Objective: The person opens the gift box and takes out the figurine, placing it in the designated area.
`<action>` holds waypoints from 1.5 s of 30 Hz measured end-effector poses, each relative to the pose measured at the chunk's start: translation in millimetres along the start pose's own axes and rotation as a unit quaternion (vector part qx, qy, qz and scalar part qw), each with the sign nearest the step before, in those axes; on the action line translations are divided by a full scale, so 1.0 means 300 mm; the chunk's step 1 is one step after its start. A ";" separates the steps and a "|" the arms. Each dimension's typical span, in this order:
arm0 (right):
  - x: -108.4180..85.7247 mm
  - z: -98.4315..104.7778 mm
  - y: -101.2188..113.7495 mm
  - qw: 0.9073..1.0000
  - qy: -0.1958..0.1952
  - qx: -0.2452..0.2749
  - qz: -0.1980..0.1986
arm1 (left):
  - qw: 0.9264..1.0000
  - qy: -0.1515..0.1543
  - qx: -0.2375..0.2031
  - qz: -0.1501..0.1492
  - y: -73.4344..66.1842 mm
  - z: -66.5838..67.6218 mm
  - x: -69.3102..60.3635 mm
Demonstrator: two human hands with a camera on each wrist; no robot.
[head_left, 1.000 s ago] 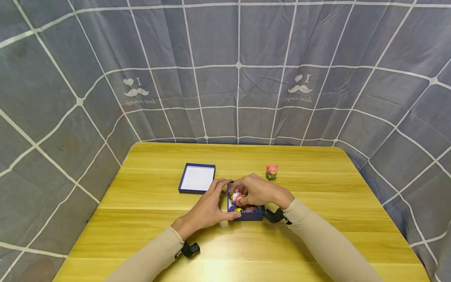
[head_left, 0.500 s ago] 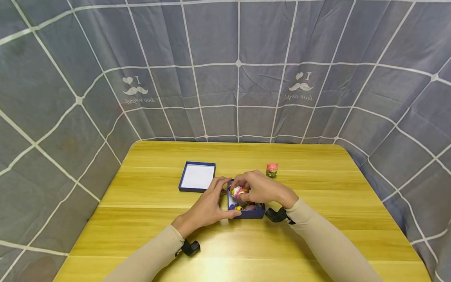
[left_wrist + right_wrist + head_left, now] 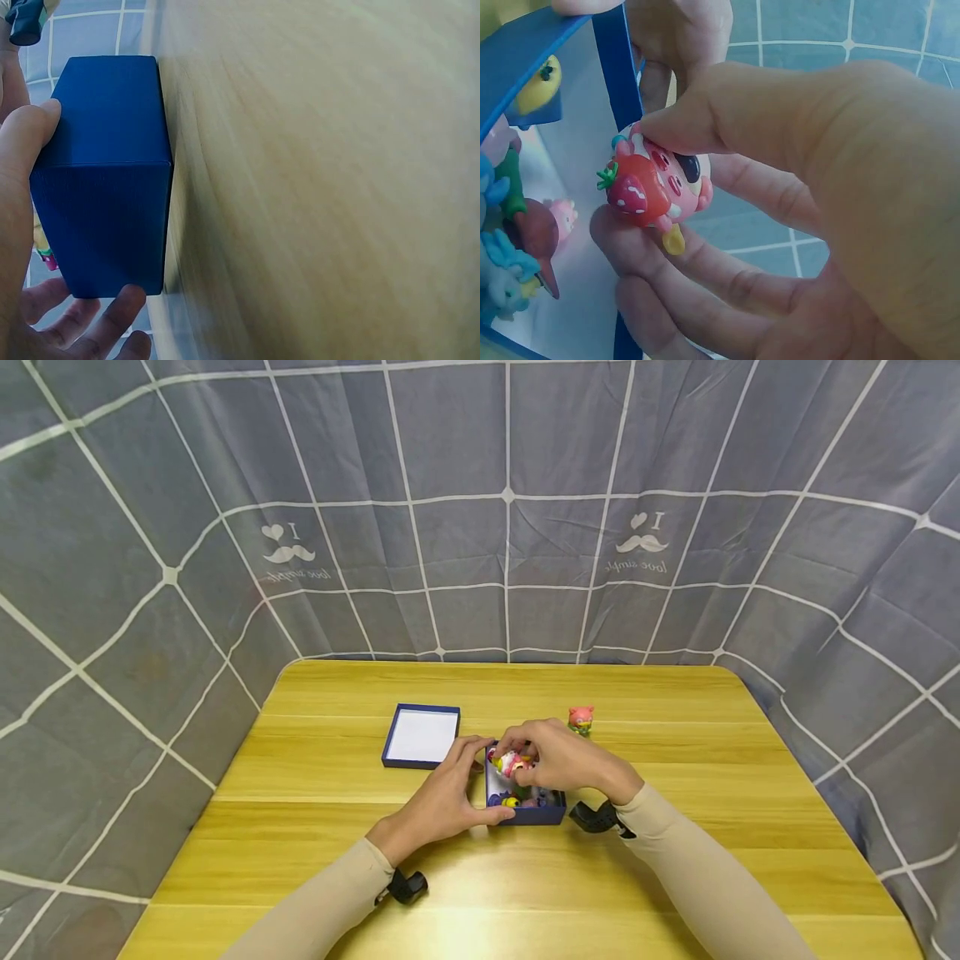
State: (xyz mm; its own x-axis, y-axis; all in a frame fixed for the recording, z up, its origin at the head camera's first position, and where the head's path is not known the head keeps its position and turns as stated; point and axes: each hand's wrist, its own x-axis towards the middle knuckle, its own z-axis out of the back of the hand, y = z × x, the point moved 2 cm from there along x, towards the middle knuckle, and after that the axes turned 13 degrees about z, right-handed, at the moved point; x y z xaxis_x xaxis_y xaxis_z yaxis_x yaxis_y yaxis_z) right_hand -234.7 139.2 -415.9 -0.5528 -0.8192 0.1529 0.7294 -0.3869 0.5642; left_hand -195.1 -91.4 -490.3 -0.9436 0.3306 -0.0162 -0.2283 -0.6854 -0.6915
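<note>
A blue box (image 3: 536, 816) with a white inside stands on the table, several small figures in it. My left hand (image 3: 442, 797) holds it by its left side, thumb on the near edge; in the left wrist view the thumb and fingers span the blue wall (image 3: 105, 225). Over the box my right hand (image 3: 562, 760) pinches a pink and white figure (image 3: 512, 763). The right wrist view shows that figure with a red strawberry (image 3: 636, 191) on it, between thumb and fingers, above a yellow piece (image 3: 538, 88) and blue figures (image 3: 506, 274).
A shallow blue lid with a white inside (image 3: 423, 736) lies behind and left of the box. At the back right stands a pink and green figure (image 3: 581, 719), just beyond my right hand. A grey checked curtain (image 3: 465, 543) hangs behind the table (image 3: 330, 693).
My right hand has risen slightly, with the pink and white figure in its fingers, turned and lifted off the others. My left hand keeps its hold on the box.
</note>
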 end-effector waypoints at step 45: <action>-0.140 0.038 -0.050 0.995 -0.076 0.022 -0.060 | 1.000 -0.004 0.012 0.015 -0.009 0.002 -0.012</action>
State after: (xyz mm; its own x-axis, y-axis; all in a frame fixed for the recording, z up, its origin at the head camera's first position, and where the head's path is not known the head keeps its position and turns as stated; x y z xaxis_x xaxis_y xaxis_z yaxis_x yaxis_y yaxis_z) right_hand -227.1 184.3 -421.5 -0.6921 -0.6933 0.2008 0.6376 -0.4568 0.6203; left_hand -191.3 -91.2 -487.8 -0.9518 0.3051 -0.0313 -0.2057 -0.7107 -0.6728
